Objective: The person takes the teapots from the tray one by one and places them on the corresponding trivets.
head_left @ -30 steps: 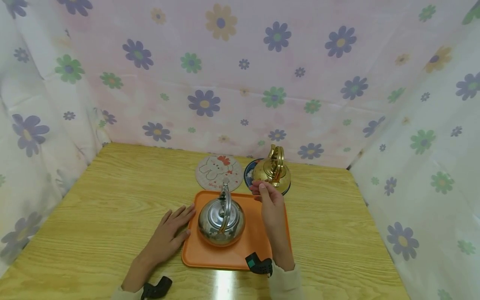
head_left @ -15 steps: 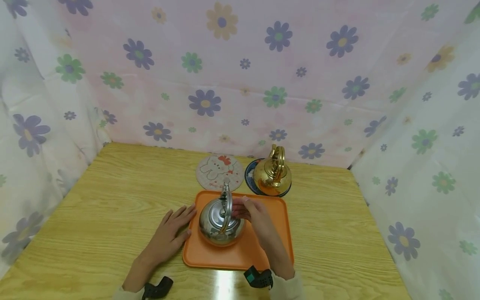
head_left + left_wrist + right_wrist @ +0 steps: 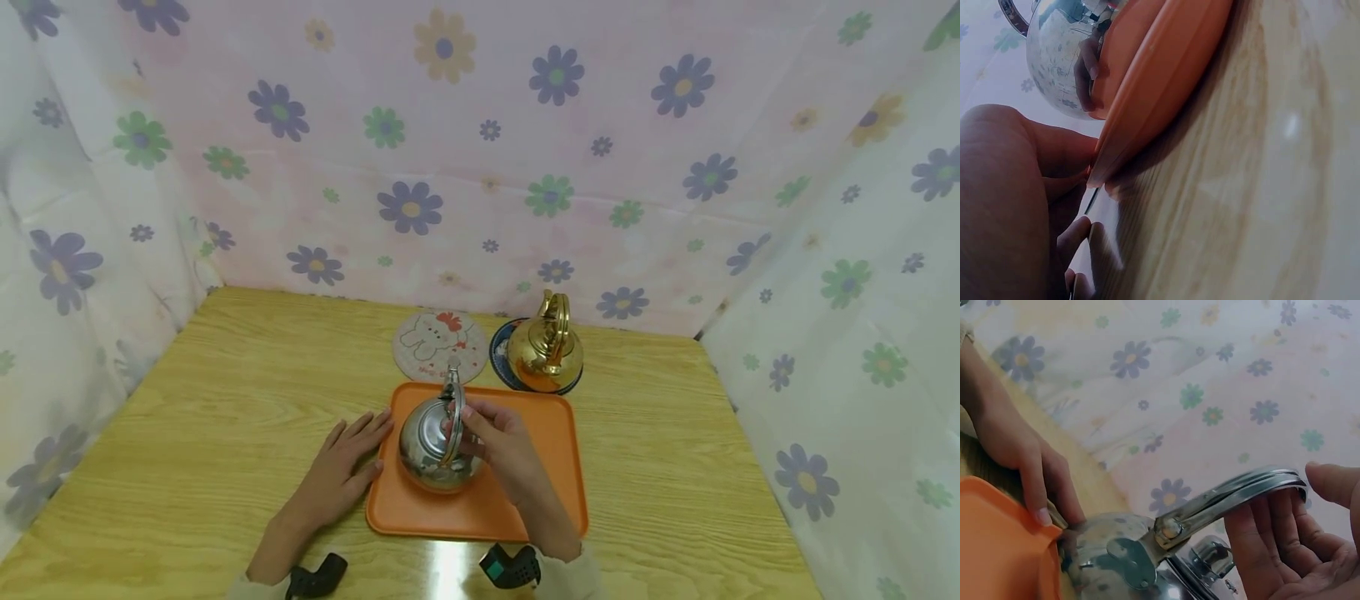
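A silver kettle (image 3: pixel 423 454) stands on an orange tray (image 3: pixel 480 515), its spout toward the back and its arched handle (image 3: pixel 1241 494) raised. My right hand (image 3: pixel 506 446) is at that handle: in the right wrist view the fingers pass beneath the arch and the thumb (image 3: pixel 1334 482) lies just outside it. My left hand (image 3: pixel 337 471) lies on the table with its fingers spread, thumb and fingertips touching the tray's left edge. Seen from the left wrist, the thumb meets the tray rim (image 3: pixel 1141 94). The kettle still sits on the tray.
Behind the tray, a gold kettle (image 3: pixel 536 362) stands on a dark blue round mat (image 3: pixel 499 360). To its left lies a pale round mat (image 3: pixel 411 350) with a bunny drawing. A flowered curtain (image 3: pixel 480 167) closes off the back and sides of the wooden table (image 3: pixel 225 400).
My right hand has moved left and toward me, from beside the gold kettle to the silver kettle's handle, and its fingers have gone under it. The left hand stays in place.
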Demonstrator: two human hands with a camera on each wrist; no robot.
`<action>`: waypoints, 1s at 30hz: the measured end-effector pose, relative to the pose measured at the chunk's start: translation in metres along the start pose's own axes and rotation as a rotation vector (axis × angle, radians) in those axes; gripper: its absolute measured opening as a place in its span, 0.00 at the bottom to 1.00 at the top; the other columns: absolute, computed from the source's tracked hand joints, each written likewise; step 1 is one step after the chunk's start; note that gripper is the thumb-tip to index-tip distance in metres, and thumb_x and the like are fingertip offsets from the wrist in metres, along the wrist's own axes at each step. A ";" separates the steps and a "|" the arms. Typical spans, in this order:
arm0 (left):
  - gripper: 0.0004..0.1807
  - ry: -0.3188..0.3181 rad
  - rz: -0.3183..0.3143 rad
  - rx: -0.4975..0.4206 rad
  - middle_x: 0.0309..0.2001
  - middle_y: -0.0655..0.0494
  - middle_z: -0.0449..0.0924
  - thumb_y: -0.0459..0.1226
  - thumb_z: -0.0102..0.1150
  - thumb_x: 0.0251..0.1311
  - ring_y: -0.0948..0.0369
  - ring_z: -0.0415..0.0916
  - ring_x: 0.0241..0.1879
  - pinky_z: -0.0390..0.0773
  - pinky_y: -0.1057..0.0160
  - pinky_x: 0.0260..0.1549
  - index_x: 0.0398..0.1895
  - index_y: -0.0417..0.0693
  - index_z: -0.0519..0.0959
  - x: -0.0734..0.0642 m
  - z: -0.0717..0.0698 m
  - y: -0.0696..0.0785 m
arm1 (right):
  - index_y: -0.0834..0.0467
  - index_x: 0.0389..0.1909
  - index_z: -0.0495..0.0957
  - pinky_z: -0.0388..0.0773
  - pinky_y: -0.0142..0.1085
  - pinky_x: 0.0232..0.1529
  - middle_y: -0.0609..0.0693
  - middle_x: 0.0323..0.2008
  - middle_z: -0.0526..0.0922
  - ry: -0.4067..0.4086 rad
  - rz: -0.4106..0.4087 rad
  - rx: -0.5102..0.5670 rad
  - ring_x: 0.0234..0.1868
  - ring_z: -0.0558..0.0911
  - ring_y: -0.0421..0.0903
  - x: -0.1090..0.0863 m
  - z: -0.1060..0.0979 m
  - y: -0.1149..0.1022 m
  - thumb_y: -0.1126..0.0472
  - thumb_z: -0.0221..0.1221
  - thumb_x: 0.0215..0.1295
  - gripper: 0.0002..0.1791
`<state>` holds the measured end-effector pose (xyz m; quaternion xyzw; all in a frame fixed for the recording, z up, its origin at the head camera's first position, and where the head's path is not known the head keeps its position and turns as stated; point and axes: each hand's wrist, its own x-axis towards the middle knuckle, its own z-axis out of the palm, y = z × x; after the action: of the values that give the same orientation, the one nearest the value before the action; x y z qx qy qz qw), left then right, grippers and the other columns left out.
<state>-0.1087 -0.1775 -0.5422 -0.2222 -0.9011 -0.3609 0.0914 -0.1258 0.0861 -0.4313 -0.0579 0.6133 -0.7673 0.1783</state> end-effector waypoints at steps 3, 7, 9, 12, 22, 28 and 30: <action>0.29 -0.002 -0.004 -0.001 0.74 0.47 0.68 0.39 0.58 0.70 0.38 0.60 0.74 0.48 0.31 0.70 0.73 0.42 0.71 -0.001 0.001 -0.001 | 0.79 0.59 0.73 0.84 0.31 0.38 0.44 0.35 0.85 0.034 -0.003 0.014 0.35 0.84 0.37 0.001 0.003 0.002 0.65 0.54 0.76 0.20; 0.29 -0.006 -0.007 -0.001 0.74 0.46 0.68 0.40 0.58 0.71 0.38 0.60 0.74 0.48 0.31 0.70 0.73 0.42 0.71 -0.001 0.002 -0.001 | 0.78 0.56 0.75 0.84 0.30 0.33 0.45 0.31 0.86 0.060 -0.011 0.009 0.32 0.85 0.36 0.002 0.005 0.002 0.64 0.57 0.74 0.20; 0.29 -0.011 -0.007 -0.007 0.74 0.46 0.67 0.40 0.58 0.71 0.38 0.60 0.74 0.48 0.31 0.69 0.73 0.42 0.71 0.000 0.002 0.000 | 0.78 0.54 0.75 0.84 0.30 0.31 0.45 0.29 0.85 0.085 -0.021 -0.008 0.30 0.84 0.36 0.002 0.007 0.002 0.64 0.58 0.73 0.20; 0.29 -0.015 -0.006 -0.007 0.74 0.47 0.67 0.39 0.58 0.71 0.38 0.60 0.74 0.48 0.29 0.69 0.73 0.43 0.71 0.000 0.003 0.000 | 0.78 0.50 0.77 0.82 0.29 0.28 0.45 0.27 0.85 0.122 -0.041 -0.036 0.27 0.83 0.36 0.002 0.009 0.002 0.64 0.59 0.72 0.19; 0.29 0.004 0.003 0.008 0.74 0.46 0.68 0.38 0.58 0.70 0.38 0.61 0.73 0.49 0.31 0.69 0.73 0.42 0.71 -0.001 0.001 0.000 | 0.79 0.48 0.77 0.81 0.29 0.27 0.45 0.26 0.84 0.132 -0.097 -0.065 0.25 0.82 0.36 0.006 0.014 0.006 0.65 0.59 0.73 0.17; 0.29 0.002 0.005 0.005 0.74 0.46 0.68 0.38 0.58 0.71 0.38 0.61 0.73 0.49 0.30 0.69 0.73 0.42 0.71 -0.002 0.000 0.000 | 0.79 0.47 0.78 0.81 0.29 0.27 0.43 0.25 0.83 0.109 -0.127 -0.072 0.24 0.80 0.36 0.008 0.015 0.007 0.65 0.58 0.74 0.16; 0.29 0.003 0.008 0.012 0.74 0.46 0.68 0.38 0.58 0.70 0.38 0.61 0.73 0.49 0.30 0.68 0.73 0.42 0.71 -0.002 0.000 0.000 | 0.78 0.47 0.78 0.80 0.29 0.27 0.44 0.25 0.83 0.107 -0.136 -0.082 0.24 0.79 0.36 0.009 0.015 0.007 0.65 0.58 0.74 0.16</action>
<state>-0.1068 -0.1784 -0.5427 -0.2248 -0.9022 -0.3556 0.0957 -0.1281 0.0681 -0.4354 -0.0653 0.6474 -0.7540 0.0904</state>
